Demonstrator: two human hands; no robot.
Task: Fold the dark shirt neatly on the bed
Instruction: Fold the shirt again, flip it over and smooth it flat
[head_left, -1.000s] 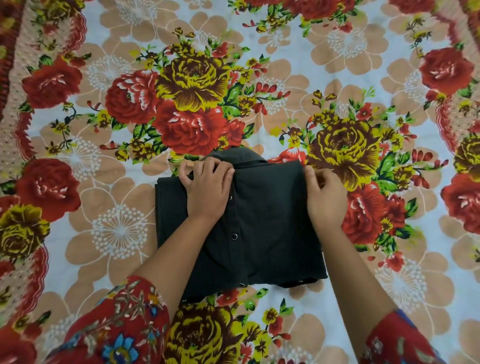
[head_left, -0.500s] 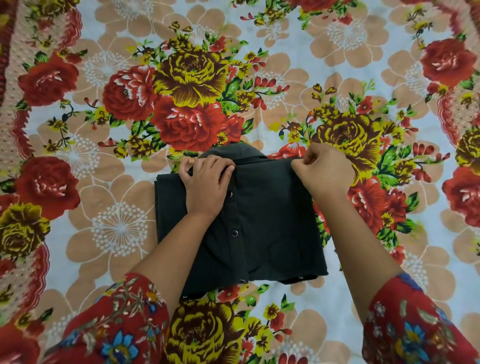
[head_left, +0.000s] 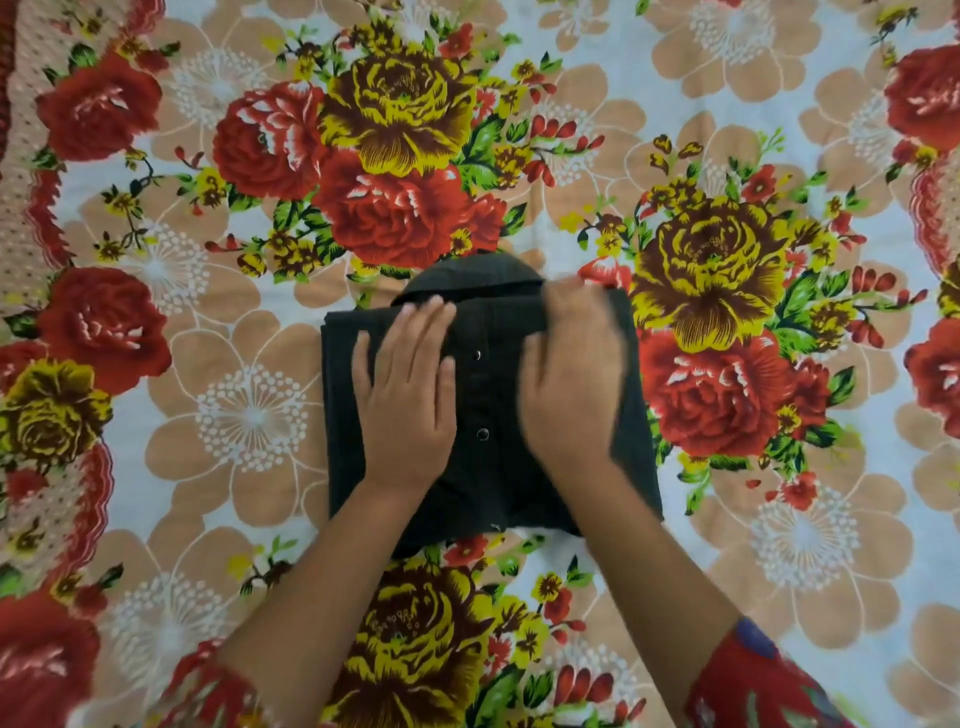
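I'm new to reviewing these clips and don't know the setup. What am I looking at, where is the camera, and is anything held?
No machine here: a person works with bare hands, filmed by one camera on their head, looking down. A dark shirt, folded into a rectangle with its collar at the far edge, lies on a flowered bedsheet. The left hand lies flat on the shirt; the right hand, blurred, seems flat on it too. Nothing is gripped.

place: home bedroom | cue: flowered bedsheet (head_left: 675, 93) covering the bed
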